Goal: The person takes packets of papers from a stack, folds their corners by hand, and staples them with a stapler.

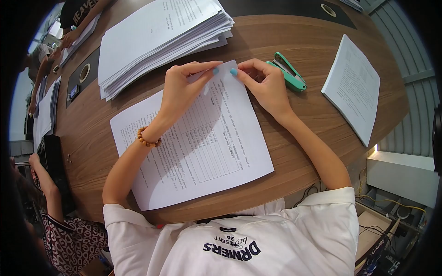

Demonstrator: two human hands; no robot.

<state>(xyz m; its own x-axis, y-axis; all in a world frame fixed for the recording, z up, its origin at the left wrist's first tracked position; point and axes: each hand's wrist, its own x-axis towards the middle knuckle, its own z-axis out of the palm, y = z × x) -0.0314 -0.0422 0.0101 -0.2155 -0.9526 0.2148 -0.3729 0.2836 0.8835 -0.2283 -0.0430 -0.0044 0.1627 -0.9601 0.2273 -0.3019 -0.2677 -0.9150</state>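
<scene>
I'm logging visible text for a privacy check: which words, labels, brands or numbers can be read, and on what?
"DRMERS": white shirt, upside down.
"PRESENT": same shirt.
"HEAVEN": black shirt.
Too small or blurred: other shirt marks, patterned garment, held paper, tall stack, right-hand stack.

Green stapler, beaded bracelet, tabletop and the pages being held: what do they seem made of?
Green stapler: likely plastic, its shell smooth and slightly shiny.
Beaded bracelet: perhaps wood, with round, brown, softly shiny beads; plastic could look alike.
Tabletop: wood or wood-look laminate, satin, with streaky brown grain.
Pages: apparently matte paper, white, thin and printed.
</scene>
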